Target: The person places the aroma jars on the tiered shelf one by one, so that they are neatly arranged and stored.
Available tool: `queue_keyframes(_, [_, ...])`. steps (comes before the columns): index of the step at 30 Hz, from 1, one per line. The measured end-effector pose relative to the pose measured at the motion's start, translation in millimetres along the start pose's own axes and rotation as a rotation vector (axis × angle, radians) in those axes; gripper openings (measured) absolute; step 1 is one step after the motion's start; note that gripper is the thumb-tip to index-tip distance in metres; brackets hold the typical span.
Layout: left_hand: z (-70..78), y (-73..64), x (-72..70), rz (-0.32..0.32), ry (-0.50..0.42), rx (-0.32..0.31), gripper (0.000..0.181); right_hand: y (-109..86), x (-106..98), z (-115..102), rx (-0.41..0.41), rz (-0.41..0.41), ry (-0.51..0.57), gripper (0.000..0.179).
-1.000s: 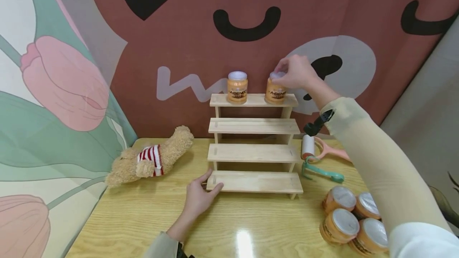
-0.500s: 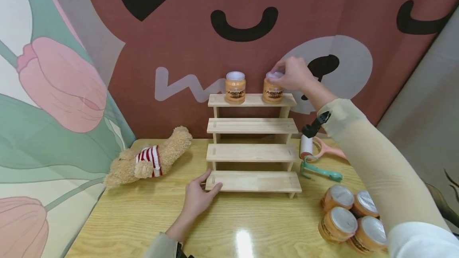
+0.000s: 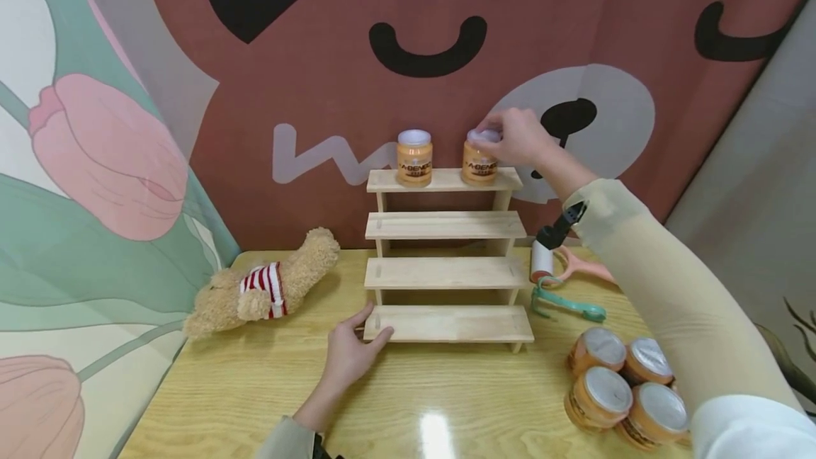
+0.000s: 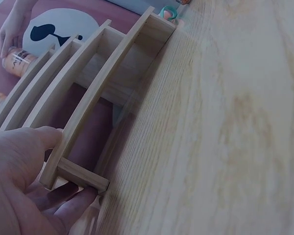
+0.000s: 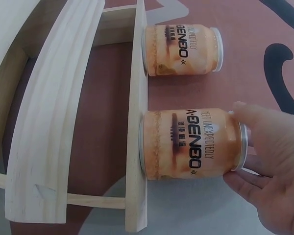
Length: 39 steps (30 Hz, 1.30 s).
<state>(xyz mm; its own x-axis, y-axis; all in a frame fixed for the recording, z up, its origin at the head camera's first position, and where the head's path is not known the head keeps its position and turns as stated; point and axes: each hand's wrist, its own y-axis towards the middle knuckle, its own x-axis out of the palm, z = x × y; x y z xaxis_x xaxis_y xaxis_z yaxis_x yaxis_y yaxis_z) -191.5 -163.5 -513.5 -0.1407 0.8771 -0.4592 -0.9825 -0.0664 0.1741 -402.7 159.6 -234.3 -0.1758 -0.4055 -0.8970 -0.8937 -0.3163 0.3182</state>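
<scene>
A stepped wooden display rack (image 3: 446,273) stands on the table, its four-sided boards rising toward the back. On its top board two orange cans stand upright, a left can (image 3: 414,161) and a right can (image 3: 479,167). My right hand (image 3: 518,137) grips the right can around its upper rim; in the right wrist view the thumb and fingers (image 5: 240,186) lie on opposite sides of the rim. The can's base touches the board. My left hand (image 3: 349,354) holds the left end of the lowest board, thumb on top, other fingers around the end support (image 4: 83,175) below.
Several more orange cans (image 3: 599,399) stand grouped at the table's right front. Behind them lie a teal tool (image 3: 570,304) and a lint roller (image 3: 542,261) with a pink handle. A plush toy (image 3: 268,285) lies left of the rack. A patterned curtain (image 3: 306,76) hangs behind.
The head view has shifted slightly, so everything sits a little farther left. Both hands keep their holds on the can and the rack, with hardly any movement against the rack.
</scene>
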Motion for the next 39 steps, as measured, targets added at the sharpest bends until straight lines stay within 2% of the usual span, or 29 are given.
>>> queue_keyframes(3, [-1.4,0.4,0.3,-0.006,-0.004,-0.008,0.067,-1.9,-0.2,0.8,-0.018,0.009,0.010,0.050])
queue_keyframes(9, [-2.4,1.5,-1.4,-0.004,-0.007,-0.010,0.068,-16.8,-10.8,6.5,-0.001,0.035,0.044,0.058])
queue_keyframes(14, [-3.1,2.9,-3.3,0.009,-0.015,-0.026,0.069,-35.8,-18.7,19.5,-0.056,0.087,0.040,0.049])
queue_keyframes(18, [-3.9,2.4,-4.2,0.023,-0.008,-0.012,0.067,-57.3,-15.8,37.1,-0.100,0.107,0.043,0.042])
queue_keyframes(22, [-3.9,1.4,-4.9,0.028,0.004,-0.017,0.067,-81.0,-6.7,51.4,-0.120,0.093,0.034,0.038])
queue_keyframes(30, [-0.7,-1.8,-6.9,0.028,0.014,-0.016,0.066,-123.6,2.0,67.4,-0.150,0.081,0.034,0.034])
queue_keyframes(39, [3.8,-3.1,-3.0,0.035,0.012,0.032,0.065,-172.6,-0.6,83.0,-0.132,0.105,-0.022,0.034])
